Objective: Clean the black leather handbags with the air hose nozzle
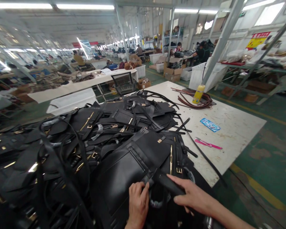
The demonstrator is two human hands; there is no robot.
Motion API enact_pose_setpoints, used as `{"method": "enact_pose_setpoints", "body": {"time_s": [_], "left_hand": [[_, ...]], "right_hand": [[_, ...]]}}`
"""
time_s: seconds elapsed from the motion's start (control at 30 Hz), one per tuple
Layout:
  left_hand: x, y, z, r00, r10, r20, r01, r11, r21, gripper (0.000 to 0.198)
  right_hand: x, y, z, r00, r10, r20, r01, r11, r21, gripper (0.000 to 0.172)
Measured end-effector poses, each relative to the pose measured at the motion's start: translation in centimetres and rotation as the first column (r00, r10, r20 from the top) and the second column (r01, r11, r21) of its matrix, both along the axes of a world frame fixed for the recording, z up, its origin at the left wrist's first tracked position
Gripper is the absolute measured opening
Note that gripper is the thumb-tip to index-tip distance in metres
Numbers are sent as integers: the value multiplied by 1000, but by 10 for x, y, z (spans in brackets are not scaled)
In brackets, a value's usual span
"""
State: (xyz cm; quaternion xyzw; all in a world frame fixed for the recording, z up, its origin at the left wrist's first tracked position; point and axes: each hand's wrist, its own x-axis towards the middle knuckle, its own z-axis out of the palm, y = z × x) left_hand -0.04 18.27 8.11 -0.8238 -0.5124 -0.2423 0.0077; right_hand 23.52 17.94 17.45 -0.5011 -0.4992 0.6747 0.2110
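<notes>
A black leather bag [124,168] with gold zips and a gold buckle lies flat in front of me, on top of a pile of similar bags. My left hand [138,202] is closed at its near edge, thumb and forefinger pinching the end of a narrow black strap. My right hand [193,194] grips a wide black leather flap [168,183], thumb and fingers on either side. The flap's tip lies close to my left fingertips. Whether the strap and flap are joined there, I cannot tell. Clear plastic wrapping [156,203] shows beneath my hands.
More black bags [83,121] cover the table's left side, with loose straps trailing rightward. On the white table [238,127] lie a blue packet [209,124], a pink-handled tool [208,144], coiled brown straps [206,101] and a yellow bottle [198,94]. A chair [122,83] stands behind; people work farther off.
</notes>
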Motion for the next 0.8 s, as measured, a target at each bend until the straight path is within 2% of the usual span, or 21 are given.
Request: {"method": "enact_pose_setpoints", "body": {"time_s": [0.13, 0.23, 0.33, 0.4, 0.5, 0.63, 0.7, 0.8], "left_hand": [[4, 2, -3, 1000, 8, 30, -7, 999, -40, 25], [6, 3, -3, 997, 50, 53, -48, 998, -38, 25], [5, 1, -4, 995, 65, 81, -62, 997, -42, 26], [5, 1, -5, 992, 70, 101, -64, 996, -62, 26], [6, 3, -2, 988, 90, 127, -77, 992, -99, 25], [11, 4, 4, 979, 150, 141, -134, 984, -120, 26], [13, -3, 1, 974, 169, 151, -152, 981, -119, 26], [15, -23, -19, 980, 137, 145, -127, 989, -71, 25]], "right_hand": [[-30, 32, -12, 998, 62, 13, -62, 998, 12, 69], [-45, 48, -12, 999, 30, 26, -32, 998, 53, 69], [-45, 46, -4, 999, 4, 37, -7, 996, 91, 69], [-41, 39, -1, 998, 61, 30, -63, 996, 64, 69], [-42, 35, -6, 992, 117, 48, -118, 993, 17, 69], [-62, 58, -16, 995, 29, 97, -38, 995, 96, 66], [-70, 73, -14, 994, -22, 103, 6, 988, 154, 66], [-69, 85, -5, 995, -22, 95, 6, 986, 166, 67]]}}
